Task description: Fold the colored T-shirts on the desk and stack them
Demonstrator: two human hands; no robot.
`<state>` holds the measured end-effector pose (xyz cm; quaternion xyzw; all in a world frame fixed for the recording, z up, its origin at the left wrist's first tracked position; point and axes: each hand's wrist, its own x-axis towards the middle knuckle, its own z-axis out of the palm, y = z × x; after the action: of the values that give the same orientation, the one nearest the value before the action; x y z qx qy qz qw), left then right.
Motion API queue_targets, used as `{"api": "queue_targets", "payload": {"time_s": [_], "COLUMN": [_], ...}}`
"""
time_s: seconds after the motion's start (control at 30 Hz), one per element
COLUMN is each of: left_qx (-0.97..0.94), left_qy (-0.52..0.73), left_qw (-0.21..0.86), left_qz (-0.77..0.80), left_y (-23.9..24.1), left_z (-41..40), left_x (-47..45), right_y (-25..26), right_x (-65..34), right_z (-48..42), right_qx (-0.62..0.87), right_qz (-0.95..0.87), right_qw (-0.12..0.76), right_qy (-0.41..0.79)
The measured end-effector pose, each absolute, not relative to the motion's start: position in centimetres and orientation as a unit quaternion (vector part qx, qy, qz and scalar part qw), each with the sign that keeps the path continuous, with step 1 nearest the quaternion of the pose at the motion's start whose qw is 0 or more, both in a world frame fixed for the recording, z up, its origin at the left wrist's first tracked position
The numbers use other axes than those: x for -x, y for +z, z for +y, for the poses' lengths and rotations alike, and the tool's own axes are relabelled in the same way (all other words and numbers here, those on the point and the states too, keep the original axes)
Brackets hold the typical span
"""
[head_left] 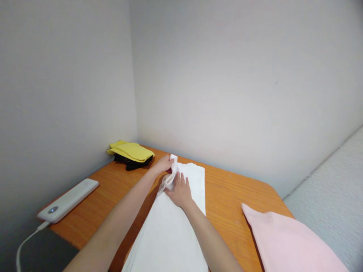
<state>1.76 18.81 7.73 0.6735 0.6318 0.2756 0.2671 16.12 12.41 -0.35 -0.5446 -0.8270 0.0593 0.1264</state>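
— How far along, from largest down?

— Start with the wall (227, 75), just beyond the far end of the white cloth (170, 226): scant room for reaching past. Then to the desk (227, 196), under the white cloth, with a broad stretch of wood showing to the right.

— And the white cloth?

— Laid lengthwise on the desk, with the near end out of view. Apparently folded into a long strip already, judging by the layered left edge. Not yet flat at the far left: bunched and raised there.

— And around the white cloth?

— To the right, well apart, a pink cloth (286, 238). To the left of the far end, a yellow cloth (132, 150) on top of a black cloth (133, 164). Farther left, along the desk's edge, a white power bank (69, 200) with a cable (43, 226) attached.

— Hands?

— With the left hand (164, 163), pinching the bunched edge. With the right hand (181, 192), resting on the white cloth just beside the bunch, fingers (183, 180) spread, grasping nothing.
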Motion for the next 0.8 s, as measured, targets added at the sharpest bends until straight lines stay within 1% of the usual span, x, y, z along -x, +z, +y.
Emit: {"api": "queue_targets", "payload": {"time_s": [0.1, 0.27, 0.37, 0.47, 0.57, 0.63, 0.73, 0.77, 0.8], "left_qx": [-0.74, -0.813, -0.829, -0.829, -0.806, -0.776, -0.723, -0.702, -0.682], "left_qy": [0.233, 0.162, 0.159, 0.177, 0.218, 0.259, 0.31, 0.315, 0.29], "left_qw": [0.279, 0.23, 0.184, 0.16, 0.15, 0.136, 0.138, 0.169, 0.2], "left_qz": [0.566, 0.51, 0.504, 0.505, 0.529, 0.559, 0.602, 0.616, 0.641], "left_y": [6.9, 2.6, 0.2, -0.3, 0.7, 1.5, 2.1, 1.9, 1.5], "left_z": [17.9, 13.5, 11.2, 10.3, 8.7, 5.6, -2.3, -5.4, -8.3], "left_x": [-3.7, -4.1, -4.7, -5.1, -3.9, -2.0, 1.6, 2.8, 3.9], "right_y": [0.4, 0.1, 0.2, 1.6, 3.6, 4.3, 3.0, 1.9, 0.7], "right_x": [-17.0, -18.0, -17.1, -16.2, -17.5, -19.9, -25.2, -27.1, -28.9], "right_z": [9.6, 1.5, -3.2, -7.2, -10.6, -12.6, -15.8, -16.9, -17.9], "right_qx": [0.527, 0.486, 0.438, 0.39, 0.304, 0.279, 0.365, 0.413, 0.461], "right_qz": [-0.837, -0.857, -0.877, -0.89, -0.887, -0.85, -0.74, -0.696, -0.654], "right_qw": [0.126, 0.052, 0.041, 0.044, 0.062, 0.093, 0.169, 0.19, 0.198], "right_qy": [0.078, 0.163, 0.195, 0.23, 0.343, 0.438, 0.539, 0.556, 0.566]}}
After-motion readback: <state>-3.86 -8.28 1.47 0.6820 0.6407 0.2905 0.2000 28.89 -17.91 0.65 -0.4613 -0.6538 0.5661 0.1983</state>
